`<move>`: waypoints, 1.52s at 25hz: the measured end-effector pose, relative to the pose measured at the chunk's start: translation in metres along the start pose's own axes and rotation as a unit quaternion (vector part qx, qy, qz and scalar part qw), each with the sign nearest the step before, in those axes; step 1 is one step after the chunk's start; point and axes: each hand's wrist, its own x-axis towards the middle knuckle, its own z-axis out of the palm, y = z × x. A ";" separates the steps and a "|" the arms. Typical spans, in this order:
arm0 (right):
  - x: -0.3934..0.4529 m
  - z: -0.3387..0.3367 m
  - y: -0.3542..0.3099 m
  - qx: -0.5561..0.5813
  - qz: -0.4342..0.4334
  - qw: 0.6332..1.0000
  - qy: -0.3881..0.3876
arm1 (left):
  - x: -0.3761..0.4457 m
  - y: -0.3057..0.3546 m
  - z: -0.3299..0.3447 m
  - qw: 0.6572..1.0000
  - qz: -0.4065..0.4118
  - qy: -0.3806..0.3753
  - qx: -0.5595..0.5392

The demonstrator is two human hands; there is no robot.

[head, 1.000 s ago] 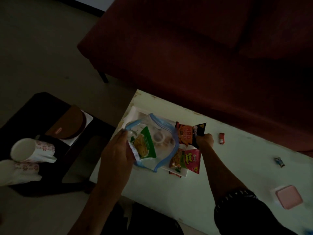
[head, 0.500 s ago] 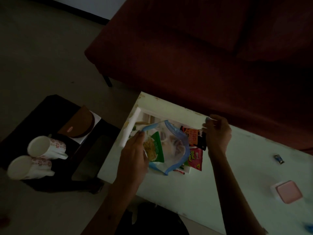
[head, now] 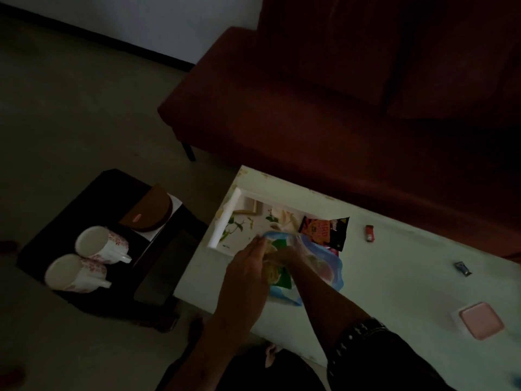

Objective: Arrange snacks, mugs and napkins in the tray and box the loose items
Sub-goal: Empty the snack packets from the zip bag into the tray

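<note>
A white tray [head: 225,221] with a leaf print lies at the left end of the pale table [head: 394,277]. My left hand [head: 248,266] grips the rim of a clear blue-edged zip bag [head: 329,266] that holds a green snack packet [head: 282,275]. My right hand [head: 284,256] reaches into the bag's mouth and is partly hidden by it; what it grasps cannot be made out. An orange-and-black snack packet [head: 324,231] rests on the tray's right end. Two white floral mugs [head: 95,244] [head: 73,273] lie on their sides on the dark side table.
A dark side table [head: 112,193] at left also carries a brown half-round holder [head: 149,211] on white napkins. On the pale table lie a small red item [head: 370,233], a small wrapped candy [head: 462,268] and a pink-lidded box [head: 480,320]. A dark red sofa [head: 338,108] runs behind.
My right hand has left the table's far edge and come back into the bag's mouth. The bag has shifted right, baring the tray's printed bottom. The pink packet is now hidden.
</note>
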 end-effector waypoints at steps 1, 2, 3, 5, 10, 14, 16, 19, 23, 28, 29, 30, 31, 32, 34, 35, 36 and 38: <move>0.001 0.003 0.005 -0.008 -0.007 1.000 0.027 | -0.004 0.001 0.001 1.000 -0.005 -0.001 -0.006; 0.002 0.006 0.006 -0.052 -0.019 0.997 0.062 | -0.006 0.001 0.001 1.000 -0.011 -0.002 -0.010; 0.004 0.009 0.007 -0.103 -0.033 0.990 0.093 | -0.007 0.000 0.001 1.000 -0.014 -0.003 -0.011; -0.002 0.014 0.001 -0.191 -0.058 0.972 0.121 | -0.006 -0.002 0.003 1.000 -0.014 0.003 -0.005; -0.061 -0.002 -0.036 -0.309 -0.155 0.918 0.196 | 0.000 -0.004 0.011 0.998 -0.012 -0.012 0.053; -0.141 -0.060 -0.059 -0.264 -0.241 0.896 0.263 | 0.009 -0.005 0.010 0.996 -0.039 -0.005 0.079; -0.181 -0.099 -0.065 -0.158 -0.283 0.904 0.279 | 0.017 -0.006 0.004 0.995 -0.060 0.009 0.079; -0.198 -0.135 -0.067 0.053 -0.321 0.886 0.331 | 0.027 -0.007 -0.008 0.993 -0.086 0.037 0.079; -0.130 -0.128 -0.048 0.084 -0.244 0.861 0.438 | 0.037 -0.009 -0.026 0.989 -0.106 0.059 0.080; -0.011 -0.089 -0.001 0.019 -0.066 0.916 0.395 | 0.040 -0.012 -0.032 0.989 -0.104 0.061 0.088; 0.006 -0.081 0.009 0.006 -0.033 0.928 0.370 | 0.039 -0.013 -0.031 0.989 -0.108 0.060 0.086; 0.020 -0.074 0.017 0.007 -0.006 0.937 0.348 | 0.038 -0.013 -0.031 0.989 -0.110 0.060 0.082; 0.031 -0.067 0.025 0.018 0.011 0.944 0.331 | 0.037 -0.013 -0.030 0.989 -0.111 0.061 0.078; 0.040 -0.062 0.031 0.029 0.021 0.947 0.319 | 0.036 -0.014 -0.029 0.989 -0.111 0.062 0.073; 0.051 -0.057 0.038 0.021 0.026 0.951 0.306 | 0.035 -0.017 -0.026 0.989 -0.115 0.062 0.069; 0.055 -0.056 0.043 0.013 0.026 0.954 0.299 | 0.035 -0.019 -0.024 0.989 -0.119 0.060 0.063; 0.059 -0.056 0.048 0.013 0.032 0.955 0.295 | 0.035 -0.020 -0.022 0.990 -0.121 0.057 0.054; 0.062 -0.058 0.053 0.003 0.066 0.954 0.292 | 0.035 -0.021 -0.018 0.991 -0.121 0.048 0.035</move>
